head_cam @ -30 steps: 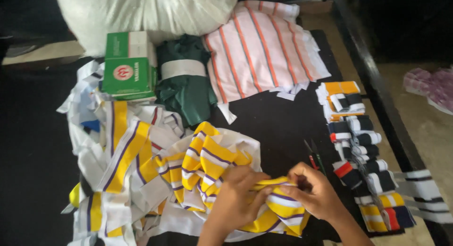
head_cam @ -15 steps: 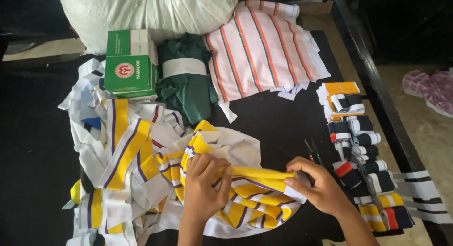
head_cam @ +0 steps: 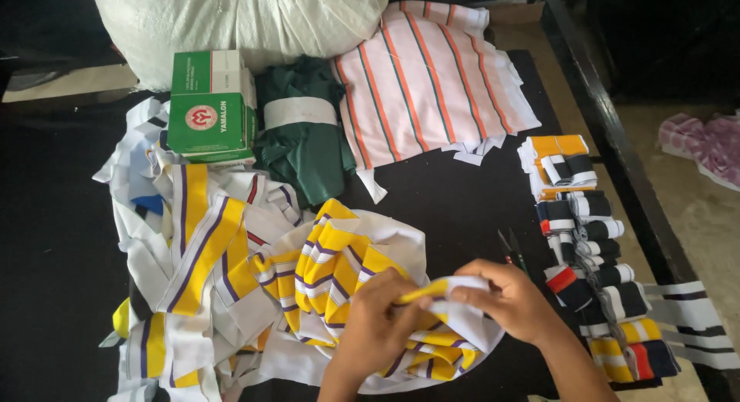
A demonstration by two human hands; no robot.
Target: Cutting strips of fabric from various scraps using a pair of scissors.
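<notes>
Two bare hands meet low over a black desk, folding a strip of white knit fabric with yellow and purple stripes. The left hand pinches the folded edge closed in its grip; the right hand closes its grip on the same edge from the other side, fingers curled over the white end. The rest of the fabric lies bunched just beyond and left of the hands. Small scissors rest just past the right hand, and a row of folded striped collar pieces runs further right. A green box sits well beyond the left hand. The fold looks half made; pressing it flat would seem to need both grips sliding apart.
</notes>
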